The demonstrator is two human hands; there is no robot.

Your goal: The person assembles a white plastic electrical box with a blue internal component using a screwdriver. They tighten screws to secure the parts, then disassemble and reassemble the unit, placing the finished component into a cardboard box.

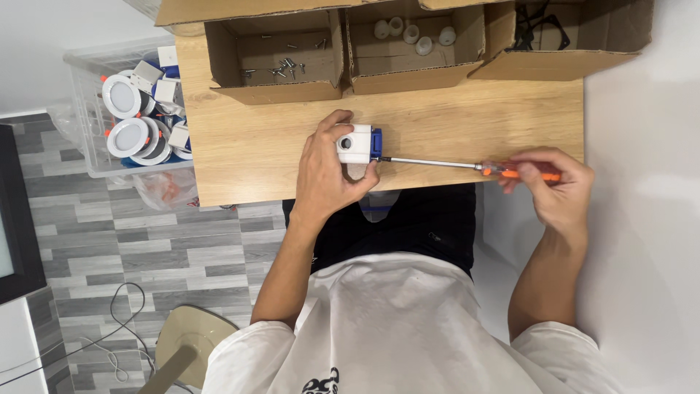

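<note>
From the head view, the left hand (328, 175) wraps its fingers tight around a small white plastic box (354, 144) with a blue end, apparently bracing it near the six o'clock edge of the pale wooden table (255, 138). At three o'clock the right hand (550, 186) pinches the orange handle of a screwdriver (467, 166), its slim steel shaft level and its tip against the blue end. At twelve o'clock, cardboard boxes (277, 91) hold metal screws and white round caps.

Single head-worn view, looking straight down, close over wooden table (452, 117)

3 cardboard boxes (277, 91), 1 screwdriver (467, 166), 5 white caps (412, 33)
</note>
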